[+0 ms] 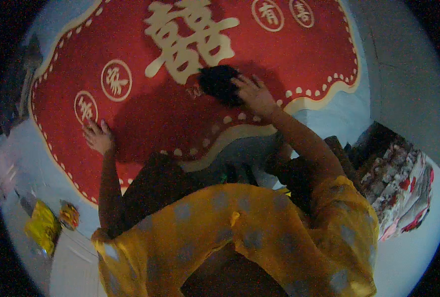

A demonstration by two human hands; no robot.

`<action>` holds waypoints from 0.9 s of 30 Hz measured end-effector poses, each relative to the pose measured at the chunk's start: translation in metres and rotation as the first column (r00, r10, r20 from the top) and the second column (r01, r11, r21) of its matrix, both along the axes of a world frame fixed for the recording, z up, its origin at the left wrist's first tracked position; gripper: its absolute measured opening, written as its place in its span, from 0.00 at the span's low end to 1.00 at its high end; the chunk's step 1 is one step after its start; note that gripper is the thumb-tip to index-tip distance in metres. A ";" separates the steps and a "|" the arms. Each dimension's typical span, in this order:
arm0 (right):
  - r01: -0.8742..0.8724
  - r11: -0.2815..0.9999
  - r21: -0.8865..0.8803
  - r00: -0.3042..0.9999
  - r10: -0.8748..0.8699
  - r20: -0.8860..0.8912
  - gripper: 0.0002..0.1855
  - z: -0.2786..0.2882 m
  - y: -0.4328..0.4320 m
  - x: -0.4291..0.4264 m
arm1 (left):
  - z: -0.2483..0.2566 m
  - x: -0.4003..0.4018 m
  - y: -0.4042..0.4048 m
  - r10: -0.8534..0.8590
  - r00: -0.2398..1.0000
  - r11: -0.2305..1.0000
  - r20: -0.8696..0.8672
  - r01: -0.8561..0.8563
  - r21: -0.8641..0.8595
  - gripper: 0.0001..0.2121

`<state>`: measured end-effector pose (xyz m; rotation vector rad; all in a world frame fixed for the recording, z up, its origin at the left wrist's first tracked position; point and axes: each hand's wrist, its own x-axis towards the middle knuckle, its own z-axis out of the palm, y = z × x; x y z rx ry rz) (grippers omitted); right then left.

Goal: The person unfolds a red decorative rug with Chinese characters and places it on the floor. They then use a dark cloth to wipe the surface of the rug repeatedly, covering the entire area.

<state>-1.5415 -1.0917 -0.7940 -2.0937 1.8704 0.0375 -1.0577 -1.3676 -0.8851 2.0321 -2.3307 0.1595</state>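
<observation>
A large red mat [190, 122] with a scalloped cream border and large cream characters spreads before me. My left hand [98, 136] lies on its left part, fingers apart, just below a round printed emblem [86, 108], and holds nothing. Near the middle of the mat, my right hand [256, 94] touches the right side of a black, shaggy-edged thing [219, 84]. Dim light hides what this thing is, and I cannot tell whether my fingers grip it or only rest on it.
A pale blue surface [325, 120] shows around the mat. To my right lies a pile of patterned fabric or wrapped goods [394, 185]. Yellow packaging [41, 228] and a small colourful packet [69, 214] sit at lower left. My dark-clothed leg [156, 178] overlaps the mat's near edge.
</observation>
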 end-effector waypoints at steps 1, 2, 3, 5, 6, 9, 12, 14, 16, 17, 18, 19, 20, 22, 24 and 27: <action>0.076 0.996 -0.044 0.994 -0.080 -0.078 0.17 -0.014 0.016 -0.027 | -0.001 -0.004 -0.001 0.030 0.999 0.999 0.015 -0.031 0.037 0.31; 0.146 0.985 -0.094 0.976 -0.158 -0.149 0.16 -0.030 0.033 -0.056 | 0.000 -0.012 -0.003 0.061 0.998 0.995 0.035 -0.064 0.073 0.31; 0.239 0.959 -0.155 0.943 -0.267 -0.197 0.15 -0.044 0.055 -0.089 | 0.003 -0.027 -0.007 0.028 1.000 0.995 -0.003 -0.028 0.092 0.31; 0.576 0.797 -0.178 0.769 -0.603 -0.212 0.14 -0.055 0.087 -0.151 | 0.010 -0.062 -0.024 -0.106 0.991 0.986 -0.087 0.116 0.119 0.30; 0.690 0.704 -0.166 0.679 -0.710 -0.187 0.14 -0.051 0.086 -0.165 | 0.019 -0.076 -0.035 -0.199 0.973 0.970 -0.114 0.212 0.117 0.30; 0.803 0.556 -0.215 0.547 -0.830 -0.103 0.14 -0.021 0.052 -0.191 | 0.053 -0.122 -0.084 -0.543 0.833 0.833 -0.103 0.550 0.060 0.29; 0.740 0.632 -0.230 0.664 -0.742 0.099 0.14 -0.003 0.012 -0.180 | 0.071 -0.221 -0.093 -0.557 0.820 0.800 -0.132 0.572 0.179 0.27; 0.626 0.759 -0.179 0.779 -0.600 0.182 0.13 0.001 -0.029 -0.154 | 0.059 -0.255 -0.096 -0.424 0.844 0.862 -0.330 0.487 0.138 0.27; 0.316 0.919 -0.233 0.934 -0.344 -0.090 0.14 -0.024 -0.024 -0.136 | 0.025 -0.297 -0.074 -0.377 0.857 0.914 -0.350 0.405 0.005 0.28; 0.274 0.925 -0.261 0.942 -0.313 -0.119 0.14 -0.031 0.002 -0.133 | 0.035 -0.334 -0.020 -0.305 0.928 0.947 -0.212 0.319 0.036 0.29; 0.208 0.923 -0.325 0.957 -0.261 -0.130 0.14 -0.035 0.010 -0.131 | 0.033 -0.339 -0.005 -0.284 0.934 0.957 -0.217 0.290 -0.004 0.29; 0.138 0.912 -0.386 0.971 -0.202 -0.130 0.14 -0.039 0.016 -0.127 | 0.020 -0.334 0.008 -0.256 0.944 0.967 -0.210 0.252 -0.043 0.29; 0.193 0.942 -0.274 0.969 -0.227 -0.100 0.15 -0.033 0.022 -0.129 | 0.013 -0.322 0.014 -0.221 0.955 0.975 -0.196 0.209 -0.080 0.29; 0.358 0.933 0.022 0.921 -0.350 -0.170 0.16 -0.023 0.054 -0.164 | 0.016 -0.321 0.023 -0.253 0.961 0.966 -0.111 0.245 -0.078 0.29; 0.473 0.872 0.125 0.848 -0.412 -0.335 0.16 -0.019 0.073 -0.186 | 0.021 -0.325 0.027 -0.270 0.961 0.961 -0.059 0.266 -0.072 0.28; 0.451 0.890 0.063 0.811 -0.379 -0.446 0.17 0.020 0.054 -0.199 | 0.028 -0.337 0.029 -0.253 0.966 0.966 -0.047 0.249 -0.062 0.28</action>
